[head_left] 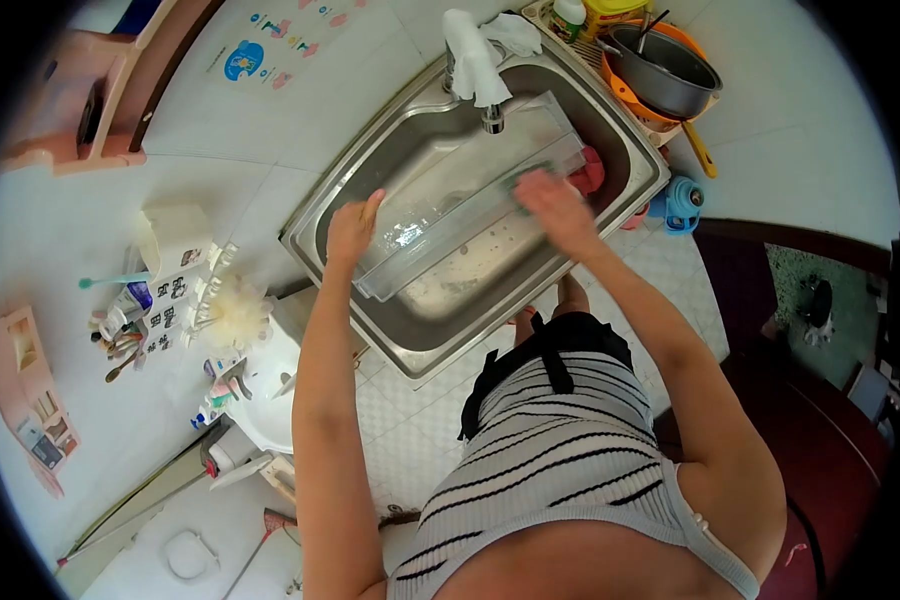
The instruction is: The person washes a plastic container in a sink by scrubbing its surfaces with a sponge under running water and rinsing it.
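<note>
A long clear plastic tray (pixel 440 225) lies slanted across the steel sink (pixel 420 345). My left hand (pixel 352 230) grips the tray's left end, thumb up along its edge. On the tray's near side, toward its right end, my right hand (pixel 555 210) is blurred by motion; its fingers press on a dark greenish pad (pixel 522 180), partly hidden beneath them. A red cloth or object (pixel 590 170) sits in the sink beyond the right hand. Above the tray is the faucet (pixel 492 118), wrapped in a white cloth (pixel 470 60).
A dark pot (pixel 665 70) rests in an orange basket (pixel 625 95) at the sink's upper right. Beside the sink is a blue jug (pixel 682 205). To the left are a washbasin (pixel 270 385) and a wall rack with toiletries (pixel 165 310).
</note>
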### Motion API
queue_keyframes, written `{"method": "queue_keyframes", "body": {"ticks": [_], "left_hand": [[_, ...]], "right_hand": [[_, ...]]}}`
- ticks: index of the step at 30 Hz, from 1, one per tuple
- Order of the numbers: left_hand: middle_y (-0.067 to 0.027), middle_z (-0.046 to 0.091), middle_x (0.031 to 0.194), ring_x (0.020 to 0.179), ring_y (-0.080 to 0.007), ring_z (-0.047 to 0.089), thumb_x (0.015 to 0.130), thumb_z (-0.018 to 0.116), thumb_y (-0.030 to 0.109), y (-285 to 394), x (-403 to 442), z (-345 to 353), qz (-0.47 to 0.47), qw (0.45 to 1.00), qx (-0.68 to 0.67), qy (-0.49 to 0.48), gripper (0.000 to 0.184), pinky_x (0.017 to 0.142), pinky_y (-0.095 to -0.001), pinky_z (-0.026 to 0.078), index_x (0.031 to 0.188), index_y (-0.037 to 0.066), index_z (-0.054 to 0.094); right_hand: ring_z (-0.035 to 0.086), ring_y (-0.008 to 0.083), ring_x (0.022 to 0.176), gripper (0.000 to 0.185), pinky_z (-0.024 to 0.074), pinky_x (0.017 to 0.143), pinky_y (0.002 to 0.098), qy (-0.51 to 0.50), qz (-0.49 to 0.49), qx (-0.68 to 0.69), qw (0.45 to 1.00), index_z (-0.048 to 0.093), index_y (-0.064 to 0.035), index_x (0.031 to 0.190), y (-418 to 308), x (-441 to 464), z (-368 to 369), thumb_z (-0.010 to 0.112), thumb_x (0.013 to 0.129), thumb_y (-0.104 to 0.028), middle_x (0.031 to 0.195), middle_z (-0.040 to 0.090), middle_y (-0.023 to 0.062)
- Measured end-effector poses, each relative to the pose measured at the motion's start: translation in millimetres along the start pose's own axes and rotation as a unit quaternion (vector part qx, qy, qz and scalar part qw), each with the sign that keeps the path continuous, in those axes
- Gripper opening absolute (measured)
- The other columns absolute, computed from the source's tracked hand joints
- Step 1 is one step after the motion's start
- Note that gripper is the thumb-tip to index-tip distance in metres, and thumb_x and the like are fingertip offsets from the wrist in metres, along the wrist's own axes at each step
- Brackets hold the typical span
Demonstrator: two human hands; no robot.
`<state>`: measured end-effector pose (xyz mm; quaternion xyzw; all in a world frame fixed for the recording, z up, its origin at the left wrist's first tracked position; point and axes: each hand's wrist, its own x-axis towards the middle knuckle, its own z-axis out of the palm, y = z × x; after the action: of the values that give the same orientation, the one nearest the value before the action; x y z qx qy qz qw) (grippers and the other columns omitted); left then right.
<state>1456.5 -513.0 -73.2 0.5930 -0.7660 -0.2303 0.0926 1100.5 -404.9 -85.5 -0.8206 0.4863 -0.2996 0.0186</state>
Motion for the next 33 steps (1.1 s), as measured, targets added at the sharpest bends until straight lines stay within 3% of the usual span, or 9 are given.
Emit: {"method": "queue_keyframes", "body": {"ticks": [3,4,6,10,15,17,21,26,33], "left_hand": [[-0.0174,0.053,0.054,0.058,-0.0372,0.055,0.087,0.037,0.061,7,-1,-4,-0.018,1.0,0.0,-0.006,0.071,0.06,-0.0437,0.043,0.054,0.001,0.055],[-0.0172,0.053,0.054,0.058,-0.037,0.055,0.087,0.037,0.061,16,-2,-9,-0.022,1.0,0.0,-0.006,0.071,0.06,-0.0436,0.043,0.053,0.001,0.055],[-0.017,0.054,0.054,0.058,-0.037,0.055,0.087,0.037,0.06,28,-3,-20,-0.091,0.995,-0.018,-0.048,0.071,0.06,-0.0439,0.043,0.053,0.001,0.055],[-0.0174,0.054,0.054,0.059,-0.037,0.055,0.087,0.036,0.06,27,-6,-23,-0.084,0.995,-0.032,-0.051,0.071,0.06,-0.044,0.043,0.053,0.001,0.054],[-0.0176,0.055,0.057,0.061,-0.0374,0.056,0.086,0.035,0.062,28,-4,-23,-0.093,0.994,0.001,-0.054,0.072,0.061,-0.0438,0.044,0.052,0.002,0.055],[-0.0178,0.056,0.058,0.062,-0.0376,0.056,0.086,0.036,0.062,29,-2,-22,-0.104,0.993,0.001,-0.057,0.071,0.062,-0.0438,0.044,0.053,0.003,0.056],[-0.0186,0.057,0.061,0.065,-0.0383,0.057,0.085,0.037,0.063,31,-1,-21,-0.101,0.993,-0.004,-0.06,0.07,0.063,-0.0443,0.045,0.055,0.003,0.057],[-0.02,0.058,0.066,0.069,-0.0404,0.057,0.085,0.037,0.063,32,-2,-23,-0.122,0.991,0.006,-0.062,0.069,0.065,-0.0454,0.045,0.062,0.003,0.062],[-0.0225,0.059,0.073,0.074,-0.0428,0.056,0.086,0.036,0.061,31,-8,-27,-0.106,0.993,0.03,-0.044,0.067,0.067,-0.0472,0.045,0.068,0.003,0.064]], "right_hand": [[0.046,0.0261,0.119,0.044,0.0378,0.099,0.0396,0.108,0.159,-0.078,0.978,0.05,-0.0048,0.124,41,-16,-20,0.05,0.08,0.001,0.129,0.048,0.0109],[0.046,0.0261,0.119,0.044,0.0378,0.099,0.0396,0.108,0.16,-0.079,0.978,0.05,-0.0048,0.124,43,-17,-20,0.05,0.08,0.001,0.129,0.048,0.0109],[0.046,0.0279,0.118,0.045,0.038,0.099,0.0356,0.104,0.226,0.002,0.969,0.049,-0.0022,0.124,41,-17,-16,0.052,0.08,0.003,0.129,0.047,0.0121],[0.046,0.0287,0.117,0.043,0.0381,0.098,0.0348,0.17,0.28,-0.004,0.945,0.048,-0.0016,0.124,16,-9,9,0.054,0.081,0.001,0.129,0.046,0.0128],[0.049,0.0287,0.112,0.04,0.0389,0.096,0.0369,0.156,0.288,-0.09,0.941,0.052,-0.0026,0.12,-6,-1,14,0.054,0.08,-0.003,0.122,0.05,0.0132],[0.048,0.027,0.114,0.043,0.037,0.098,0.0399,0.062,0.241,-0.144,0.958,0.053,-0.0041,0.119,-13,-4,17,0.052,0.076,-0.005,0.121,0.052,0.011],[0.045,0.0242,0.119,0.046,0.0317,0.103,0.0427,0.008,0.03,-0.009,0.999,0.052,-0.0044,0.12,-78,1,52,0.05,0.075,-0.008,0.121,0.053,0.0091],[0.039,0.0207,0.125,0.047,0.0272,0.107,0.0398,-0.087,-0.053,0.052,0.993,0.049,-0.003,0.123,-161,22,87,0.048,0.077,-0.012,0.128,0.048,0.0076],[0.035,0.0172,0.127,0.048,0.0232,0.108,0.0368,-0.066,-0.137,0.054,0.987,0.046,-0.0059,0.127,-189,37,114,0.046,0.08,-0.016,0.133,0.044,0.0061]]}}
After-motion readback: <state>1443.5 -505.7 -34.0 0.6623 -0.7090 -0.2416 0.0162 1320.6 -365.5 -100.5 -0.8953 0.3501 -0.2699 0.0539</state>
